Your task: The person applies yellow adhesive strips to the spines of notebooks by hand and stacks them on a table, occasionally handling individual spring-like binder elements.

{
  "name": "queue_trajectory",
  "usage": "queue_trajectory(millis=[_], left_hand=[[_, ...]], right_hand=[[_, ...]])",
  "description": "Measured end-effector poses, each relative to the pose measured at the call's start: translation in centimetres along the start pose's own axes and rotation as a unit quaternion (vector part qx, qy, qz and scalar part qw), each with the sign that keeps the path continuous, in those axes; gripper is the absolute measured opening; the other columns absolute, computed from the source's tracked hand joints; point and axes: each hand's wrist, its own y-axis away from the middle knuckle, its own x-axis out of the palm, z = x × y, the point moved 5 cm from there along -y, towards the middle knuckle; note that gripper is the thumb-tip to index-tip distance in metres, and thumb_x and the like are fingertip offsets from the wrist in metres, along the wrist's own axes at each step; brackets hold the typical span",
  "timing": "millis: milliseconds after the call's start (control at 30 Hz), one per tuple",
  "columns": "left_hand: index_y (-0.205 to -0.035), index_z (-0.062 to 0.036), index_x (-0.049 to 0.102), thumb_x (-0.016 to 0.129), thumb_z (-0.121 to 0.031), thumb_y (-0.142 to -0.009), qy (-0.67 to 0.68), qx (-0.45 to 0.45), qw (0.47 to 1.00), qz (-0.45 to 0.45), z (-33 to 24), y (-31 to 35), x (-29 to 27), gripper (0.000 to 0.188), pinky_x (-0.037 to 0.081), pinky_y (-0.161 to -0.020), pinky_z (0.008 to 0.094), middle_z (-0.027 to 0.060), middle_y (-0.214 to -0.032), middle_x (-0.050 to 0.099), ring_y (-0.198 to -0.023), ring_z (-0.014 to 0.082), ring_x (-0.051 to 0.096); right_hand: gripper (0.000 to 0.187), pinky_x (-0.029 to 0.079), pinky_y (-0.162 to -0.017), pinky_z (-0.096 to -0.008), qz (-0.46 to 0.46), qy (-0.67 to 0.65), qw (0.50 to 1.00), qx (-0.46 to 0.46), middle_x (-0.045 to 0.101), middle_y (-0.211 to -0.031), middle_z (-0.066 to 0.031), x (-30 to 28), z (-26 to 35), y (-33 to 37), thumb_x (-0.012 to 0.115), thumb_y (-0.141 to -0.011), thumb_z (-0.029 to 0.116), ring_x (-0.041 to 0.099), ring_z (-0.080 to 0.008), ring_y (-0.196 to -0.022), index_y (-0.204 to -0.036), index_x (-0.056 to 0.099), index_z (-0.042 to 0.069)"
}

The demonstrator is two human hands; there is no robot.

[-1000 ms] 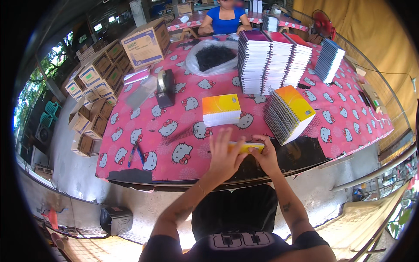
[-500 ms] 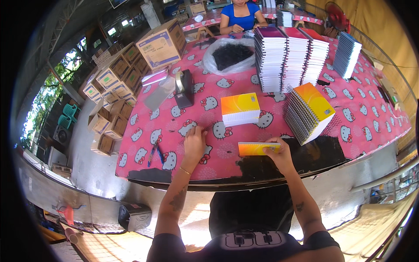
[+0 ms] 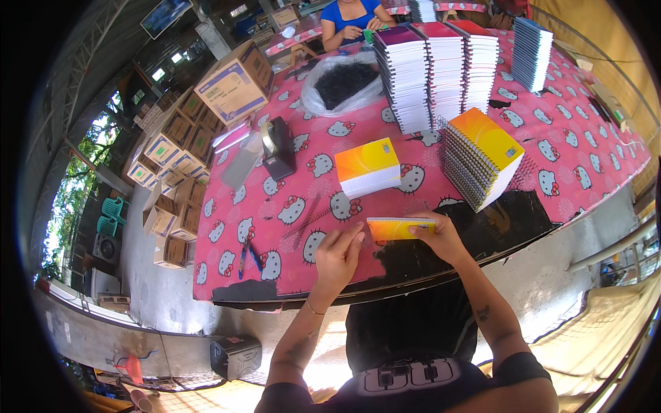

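Observation:
My right hand grips a small yellow-orange notepad by its right end, thumb on the near face. Just off the notepad's left end is my left hand, its fingers pinched together; whatever they hold is too small to make out. On the pink cloth beyond it lie thin dark spiral binding coils. A low stack of yellow-orange notepads stands beyond the held one. To the right rises a taller stack of spiral-bound yellow notepads.
Tall notebook stacks stand behind, beside a plastic bag of black coils. A tape dispenser, pens and a carton are on the left. A person in blue sits across the table.
My left hand has lifted from the cloth near the coils and come right, close to the notepad's end, fingers now pinched. The view has shifted; the right hand still holds the notepad.

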Motion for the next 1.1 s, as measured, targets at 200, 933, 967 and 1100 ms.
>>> queue_trajectory(millis=[200, 933, 967, 1100], left_hand=[[-0.108, -0.0054, 0.075, 0.074, -0.01, -0.088, 0.04, 0.01, 0.998, -0.052, 0.9, -0.5, 0.5, 0.02, 0.042, -0.052, 0.0332, 0.0069, -0.072, 0.059, -0.056, 0.0185, 0.051], [-0.141, 0.0005, 0.048, 0.061, -0.041, -0.096, -0.213, 0.085, 0.96, 0.158, -4.6, -2.9, 2.1, 0.063, 0.032, -0.106, 0.0574, 0.0213, -0.14, 0.049, -0.131, 0.0395, 0.046], [-0.145, 0.0025, 0.043, 0.06, -0.043, -0.096, -0.247, 0.088, 0.954, 0.143, -5.6, -1.2, 2.8, 0.069, 0.025, -0.111, 0.0613, 0.0234, -0.146, 0.044, -0.138, 0.0418, 0.037], [-0.15, 0.0064, 0.034, 0.058, -0.047, -0.095, -0.251, 0.109, 0.953, 0.129, -4.6, 5.2, 4.5, 0.081, 0.009, -0.116, 0.0699, 0.0259, -0.158, 0.032, -0.15, 0.0435, 0.023]], right_hand=[[0.022, 0.051, -0.086, -0.0257, -0.002, -0.009, 1.0, 0.006, 0.072, -0.104, -0.0058, 0.0, -0.1, 0.0, 0.069, -0.093, 0.004, 0.063, -0.0095, -0.094, -0.114, 0.07, -0.002], [0.021, 0.051, -0.083, -0.0252, -0.042, 0.013, 0.999, -0.03, 0.072, -0.101, -0.0056, 0.3, 3.1, 2.5, 0.069, -0.095, 0.008, 0.064, -0.0094, -0.092, -0.113, 0.068, -0.002], [0.021, 0.051, -0.083, -0.0252, -0.056, -0.005, 0.998, -0.032, 0.072, -0.101, -0.006, 0.5, 3.5, 2.7, 0.069, -0.095, 0.008, 0.064, -0.0095, -0.092, -0.113, 0.068, -0.003], [0.022, 0.052, -0.083, -0.0252, -0.066, 0.005, 0.997, -0.044, 0.072, -0.1, -0.0071, 0.7, 4.3, 3.3, 0.069, -0.095, 0.009, 0.064, -0.0096, -0.091, -0.113, 0.068, -0.003]])
